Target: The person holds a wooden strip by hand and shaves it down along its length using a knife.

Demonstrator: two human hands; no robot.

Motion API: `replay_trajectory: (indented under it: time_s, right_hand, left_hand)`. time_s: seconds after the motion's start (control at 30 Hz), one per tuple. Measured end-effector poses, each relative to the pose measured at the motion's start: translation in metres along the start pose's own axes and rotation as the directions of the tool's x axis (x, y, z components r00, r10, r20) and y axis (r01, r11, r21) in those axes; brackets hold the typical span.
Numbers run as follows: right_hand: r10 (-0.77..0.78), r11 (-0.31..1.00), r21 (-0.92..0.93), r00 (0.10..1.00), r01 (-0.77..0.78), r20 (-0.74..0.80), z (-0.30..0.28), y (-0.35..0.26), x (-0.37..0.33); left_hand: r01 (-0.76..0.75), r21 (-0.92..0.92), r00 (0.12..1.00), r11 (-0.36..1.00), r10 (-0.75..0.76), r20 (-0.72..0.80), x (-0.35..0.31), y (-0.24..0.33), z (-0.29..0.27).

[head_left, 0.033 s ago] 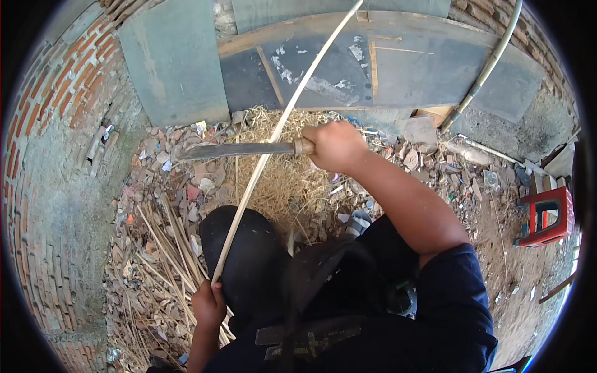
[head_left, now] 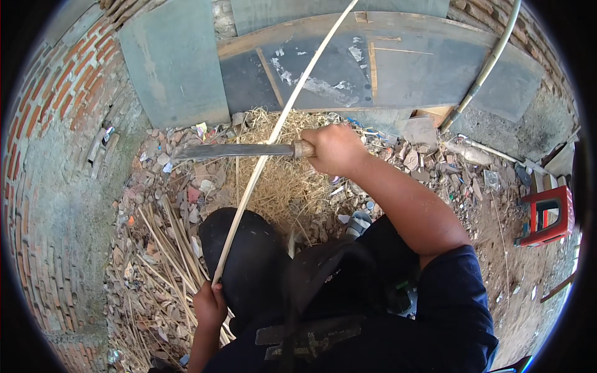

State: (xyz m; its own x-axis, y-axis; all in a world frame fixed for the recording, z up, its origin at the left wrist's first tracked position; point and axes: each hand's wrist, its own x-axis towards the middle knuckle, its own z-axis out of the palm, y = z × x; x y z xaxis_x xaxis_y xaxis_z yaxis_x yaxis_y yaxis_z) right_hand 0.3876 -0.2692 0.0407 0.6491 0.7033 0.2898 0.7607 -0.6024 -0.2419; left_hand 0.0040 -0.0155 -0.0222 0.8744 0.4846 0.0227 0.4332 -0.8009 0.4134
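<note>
A long, pale bamboo strip [head_left: 298, 96] slants up from my left hand [head_left: 209, 303], past my left knee and on toward the far panels. My left fingers are closed round its near end, low beside the leg. My right hand [head_left: 337, 147] is shut on the wooden handle of a machete [head_left: 236, 150]. Its long blade points left and crosses the strip near the handle; whether the edge bites into it I cannot tell. Beneath the blade lies a heap of curly, straw-coloured shavings [head_left: 280, 186].
More thin strips [head_left: 171, 239] lie bundled on the rubble at my left. A brick wall [head_left: 46, 155] rises on the left, and grey panels [head_left: 174, 68] stand ahead. A long pole [head_left: 488, 68] leans at the far right. A red stool [head_left: 546, 216] is at the right edge.
The strip's far end has shifted very slightly left. The blade looks a little more blurred; both hands keep their hold.
</note>
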Motion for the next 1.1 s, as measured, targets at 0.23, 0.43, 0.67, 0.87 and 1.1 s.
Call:
replay_trajectory:
  time_s: [0.23,0.43,0.67,0.87,1.1]
  right_hand:
    - [-0.035,0.999,-0.025,0.953,0.045,0.302,-0.016,-0.038,0.004]
    - [0.040,0.999,0.000,0.999,-0.040,0.022,-0.007,0.000,0.002]
    - [-0.067,0.990,-0.120,0.995,0.076,0.072,0.005,-0.007,-0.004]
    - [0.154,0.980,-0.139,0.986,-0.144,0.063,-0.024,0.007,0.002]
    - [-0.108,0.972,-0.191,0.984,0.134,0.141,-0.016,-0.018,-0.005]
  left_hand:
    - [-0.050,0.018,0.997,0.999,0.051,-0.050,-0.003,-0.008,0.003]
    - [-0.048,0.014,0.998,0.999,0.048,-0.043,-0.001,-0.010,0.005]
    - [-0.059,0.081,0.995,0.995,0.065,-0.074,-0.005,-0.009,0.003]
    - [-0.010,0.096,0.999,0.995,0.013,-0.029,-0.002,-0.014,0.005]
    - [-0.048,0.098,0.995,0.994,0.056,-0.082,-0.007,-0.007,0.002]
